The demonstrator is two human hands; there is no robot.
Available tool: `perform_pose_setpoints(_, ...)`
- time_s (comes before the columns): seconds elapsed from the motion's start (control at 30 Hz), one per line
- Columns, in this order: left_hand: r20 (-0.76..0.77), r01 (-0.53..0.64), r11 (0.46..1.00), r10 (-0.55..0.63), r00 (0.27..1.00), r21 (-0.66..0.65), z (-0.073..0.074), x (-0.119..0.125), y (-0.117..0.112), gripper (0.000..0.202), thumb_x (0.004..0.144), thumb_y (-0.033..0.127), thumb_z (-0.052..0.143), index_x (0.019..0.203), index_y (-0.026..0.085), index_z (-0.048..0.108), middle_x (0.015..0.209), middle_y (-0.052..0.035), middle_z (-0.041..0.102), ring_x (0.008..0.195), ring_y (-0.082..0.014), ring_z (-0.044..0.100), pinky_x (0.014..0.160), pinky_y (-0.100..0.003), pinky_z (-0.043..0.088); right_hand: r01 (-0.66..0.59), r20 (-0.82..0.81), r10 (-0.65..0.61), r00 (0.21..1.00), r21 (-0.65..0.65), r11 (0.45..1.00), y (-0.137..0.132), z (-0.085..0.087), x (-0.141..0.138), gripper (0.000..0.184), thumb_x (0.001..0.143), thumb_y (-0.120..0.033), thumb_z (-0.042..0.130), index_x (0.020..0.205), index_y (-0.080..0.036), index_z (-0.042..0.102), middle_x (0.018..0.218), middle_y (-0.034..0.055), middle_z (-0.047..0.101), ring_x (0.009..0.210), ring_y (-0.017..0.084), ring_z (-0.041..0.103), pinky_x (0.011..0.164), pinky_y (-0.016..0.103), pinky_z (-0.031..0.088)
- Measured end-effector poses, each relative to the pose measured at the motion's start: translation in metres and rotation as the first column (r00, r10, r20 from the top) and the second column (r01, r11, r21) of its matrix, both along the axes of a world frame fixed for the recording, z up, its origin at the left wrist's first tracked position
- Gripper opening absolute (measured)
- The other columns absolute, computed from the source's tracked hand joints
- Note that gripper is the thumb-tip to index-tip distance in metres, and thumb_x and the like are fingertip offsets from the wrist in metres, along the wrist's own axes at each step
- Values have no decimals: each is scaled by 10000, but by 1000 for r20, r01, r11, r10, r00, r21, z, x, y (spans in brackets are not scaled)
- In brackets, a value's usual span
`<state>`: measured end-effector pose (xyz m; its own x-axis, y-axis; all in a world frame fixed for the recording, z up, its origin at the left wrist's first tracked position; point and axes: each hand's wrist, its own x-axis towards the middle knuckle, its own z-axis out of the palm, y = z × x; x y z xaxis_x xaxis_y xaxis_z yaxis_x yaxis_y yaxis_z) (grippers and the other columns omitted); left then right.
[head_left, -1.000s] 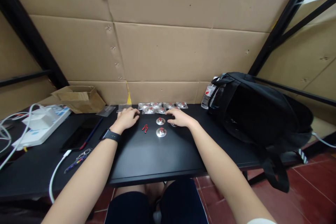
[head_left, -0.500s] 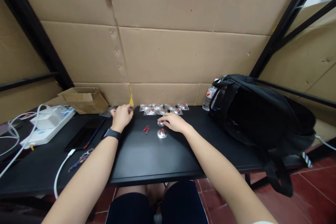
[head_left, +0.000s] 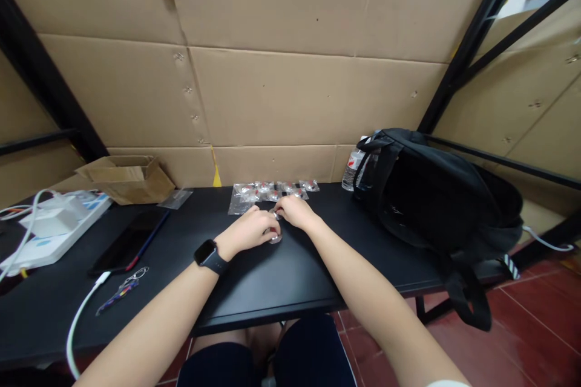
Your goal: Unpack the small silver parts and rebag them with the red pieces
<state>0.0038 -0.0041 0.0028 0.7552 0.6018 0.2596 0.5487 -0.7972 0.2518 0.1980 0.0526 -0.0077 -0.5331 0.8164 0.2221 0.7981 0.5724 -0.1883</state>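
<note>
Head view has the black desk (head_left: 299, 278) running wide, with its front edge just above the person's thighs and the cardboard wall (head_left: 272, 97) closing off the back. Roomiest stretch is the desktop between the hands and that front edge. Right side gets hemmed in by a big black backpack (head_left: 454, 193) with a water bottle (head_left: 352, 172) beside it. Over on the left you've got a phone (head_left: 127, 240), a keychain (head_left: 121, 291) and a power strip (head_left: 61, 236). Bagged pieces (head_left: 287, 188) are bunched near the back, just beyond the hands.

Both forearms angle in from the front and the hands nearly meet mid-desk. Left hand (head_left: 249, 230) is palm down, fingers curled over the nearer metal disc (head_left: 275, 239) and hiding part of it; can't tell if it's actually gripping. Right hand (head_left: 294, 211) has its fingertips drawn in narrow at the farther metal disc (head_left: 274, 213), which is mostly covered, so can't tell whether that one's held or just touched either.
</note>
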Motion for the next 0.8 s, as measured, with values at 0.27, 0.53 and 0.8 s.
perform_pose_setpoints(0.27, -10, -167, 979, 170, 985, 120, -3, -9, 11, 212, 944, 276, 568, 833, 269, 750, 826, -47, 754, 847, -244, 677, 875, -376, 398, -20, -1, 20, 1000, 66, 998, -6, 2, 2, 132, 915, -177, 575, 887, -189, 703, 978, 116, 729, 908, 250, 679, 756, 307, 476)
perform_pose_setpoints(0.53, 370, -481, 875, 428, 824, 60, 0, -24, 24, 226, 981, 349, 507, 930, 243, 699, 988, -26, 768, 916, -215, 691, 888, -337, 429, -124, -529, 121, 840, 30, 992, -4, 8, -1, 122, 949, -231, 542, 873, -177, 621, 900, 41, 671, 842, 166, 631, 829, 303, 497)
perform_pose_setpoints(0.8, 608, -424, 898, 401, 685, -115, -10, -13, 25, 232, 924, 401, 580, 942, 222, 726, 984, -40, 781, 919, -221, 721, 876, -321, 526, -353, -894, -154, 420, -317, 880, -12, -1, -23, 256, 888, -438, 666, 904, -204, 563, 980, 32, 668, 824, 165, 730, 694, 297, 616)
